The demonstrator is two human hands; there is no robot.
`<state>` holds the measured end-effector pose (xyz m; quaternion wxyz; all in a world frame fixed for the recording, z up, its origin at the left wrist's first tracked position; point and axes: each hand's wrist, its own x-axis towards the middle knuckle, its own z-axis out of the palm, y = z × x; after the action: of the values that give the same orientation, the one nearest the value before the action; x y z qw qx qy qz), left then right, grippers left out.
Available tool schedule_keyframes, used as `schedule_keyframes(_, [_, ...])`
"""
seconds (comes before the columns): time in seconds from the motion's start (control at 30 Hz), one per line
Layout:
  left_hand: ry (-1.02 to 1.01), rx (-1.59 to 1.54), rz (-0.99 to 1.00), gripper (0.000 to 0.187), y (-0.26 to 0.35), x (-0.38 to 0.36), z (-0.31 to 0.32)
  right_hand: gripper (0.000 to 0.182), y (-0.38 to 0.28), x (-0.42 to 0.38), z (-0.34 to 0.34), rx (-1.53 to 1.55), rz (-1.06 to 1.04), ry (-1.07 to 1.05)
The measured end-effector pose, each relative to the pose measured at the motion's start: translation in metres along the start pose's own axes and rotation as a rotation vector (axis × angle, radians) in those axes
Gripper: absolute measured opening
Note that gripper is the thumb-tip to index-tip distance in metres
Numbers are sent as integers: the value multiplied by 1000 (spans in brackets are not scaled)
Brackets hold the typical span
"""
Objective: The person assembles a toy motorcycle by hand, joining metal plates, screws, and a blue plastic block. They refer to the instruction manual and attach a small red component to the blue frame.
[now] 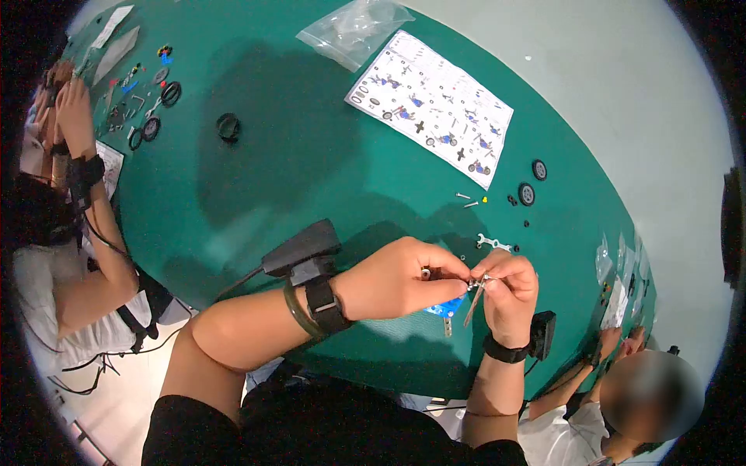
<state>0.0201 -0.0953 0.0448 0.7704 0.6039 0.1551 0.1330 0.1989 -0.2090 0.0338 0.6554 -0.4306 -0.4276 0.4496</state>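
My left hand (404,281) is closed in a pinch on a small assembly with a blue part (446,307) showing below its fingers. My right hand (509,291) meets it fingertip to fingertip, pinching a thin metal piece (472,307) that points down. Small metal bits sit between the two sets of fingers, too small to name. A small silver wrench (493,243) lies on the table just beyond my right hand. Farther off are two long screws (467,199), a yellow piece (485,199) and two black wheels (527,193).
The green table (311,171) holds a printed instruction sheet (435,109), a clear plastic bag (353,31) and a black ring (228,127). At the left, another person's hand (75,116) is near scattered parts and tires (170,94). At the lower right, a co-worker's hands (610,342) are near bags.
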Motion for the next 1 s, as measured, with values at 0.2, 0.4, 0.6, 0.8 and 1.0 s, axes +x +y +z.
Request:
schedule_keyframes(0.2, [-12, -26, -26, 21, 2, 1, 0, 12, -6, 2, 2, -129, -19, -3])
schedule_keyframes(0.4, [-44, 30, -73, 18, 10, 1, -2, 13, -10, 1, 2, -229, -30, -46])
schedule_keyframes(0.6, [-56, -2, -84, 17, 3, 3, -3, 16, -16, 0, 1, -356, -41, -102])
schedule_keyframes(0.8, [-28, -25, -204, 16, 7, 4, 0, 18, -22, 1, 3, -486, -72, -141])
schedule_keyframes(1.0, [-15, -85, -253, 12, 11, 5, 1, 17, -28, 1, 7, -528, -82, -136])
